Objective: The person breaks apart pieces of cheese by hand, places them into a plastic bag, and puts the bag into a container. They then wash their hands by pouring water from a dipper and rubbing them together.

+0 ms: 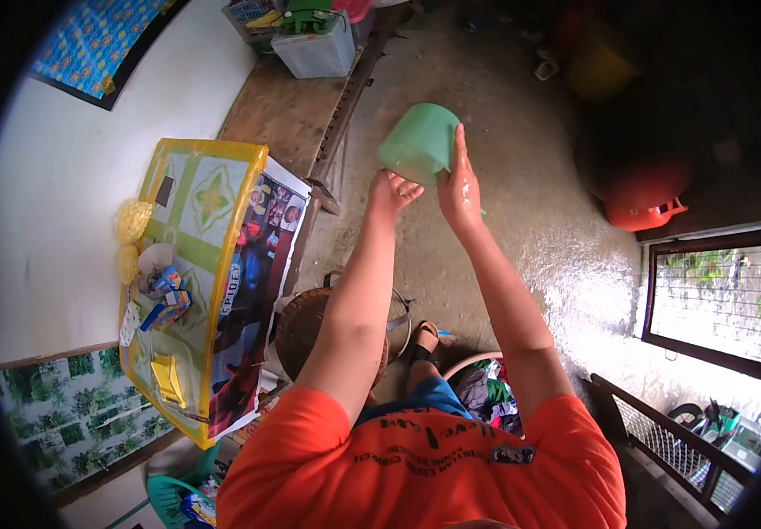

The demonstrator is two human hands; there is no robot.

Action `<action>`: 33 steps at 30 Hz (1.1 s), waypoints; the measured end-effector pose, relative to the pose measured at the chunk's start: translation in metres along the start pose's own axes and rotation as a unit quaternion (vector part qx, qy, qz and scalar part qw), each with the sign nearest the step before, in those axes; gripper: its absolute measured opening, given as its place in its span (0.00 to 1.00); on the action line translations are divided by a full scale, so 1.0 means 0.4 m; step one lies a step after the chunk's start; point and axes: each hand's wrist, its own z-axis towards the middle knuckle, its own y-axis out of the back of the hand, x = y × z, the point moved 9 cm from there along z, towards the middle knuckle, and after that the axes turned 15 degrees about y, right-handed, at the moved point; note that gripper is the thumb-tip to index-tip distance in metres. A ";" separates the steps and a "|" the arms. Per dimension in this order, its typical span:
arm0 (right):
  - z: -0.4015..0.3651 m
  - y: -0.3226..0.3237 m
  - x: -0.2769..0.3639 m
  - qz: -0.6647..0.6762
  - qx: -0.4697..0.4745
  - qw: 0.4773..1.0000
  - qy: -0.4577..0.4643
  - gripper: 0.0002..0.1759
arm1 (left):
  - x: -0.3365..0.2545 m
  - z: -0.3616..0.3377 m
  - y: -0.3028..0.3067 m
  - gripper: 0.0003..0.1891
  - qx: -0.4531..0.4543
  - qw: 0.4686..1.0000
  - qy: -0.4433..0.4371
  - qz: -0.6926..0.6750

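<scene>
A translucent green plastic dipper (419, 144) is held up in front of me at arm's length, tilted, above the floor. My left hand (394, 189) is at its lower left edge, fingers partly curled beneath it. My right hand (460, 187) lies along its right side, with fingers stretched upward against the wall and wet or soapy patches on the skin. A small green tip shows beside the right wrist; what it belongs to is hidden. The dipper's inside cannot be seen.
To the left stands a table with a patterned cover (191, 207), packets on it. A wooden bench (283, 110) holds plastic bins. Below are a round dark basin (305, 331) and a tub of clothes (492, 388). The concrete floor (522, 229) looks wet. A red basin (641, 216) is at right.
</scene>
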 end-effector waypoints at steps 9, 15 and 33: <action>0.074 -0.024 0.156 -0.093 0.038 0.988 0.114 0.47 | -0.150 -0.087 -0.188 0.19 0.000 0.968 -0.252 0.019; 0.068 0.009 -0.035 -0.054 -0.009 0.996 -0.072 0.46 | -0.177 -0.014 0.091 0.14 -0.475 0.637 -0.112 0.597; -0.642 -0.577 0.200 0.182 0.424 0.867 -0.187 0.33 | -0.334 -0.499 0.103 0.09 -0.531 0.512 -0.252 0.627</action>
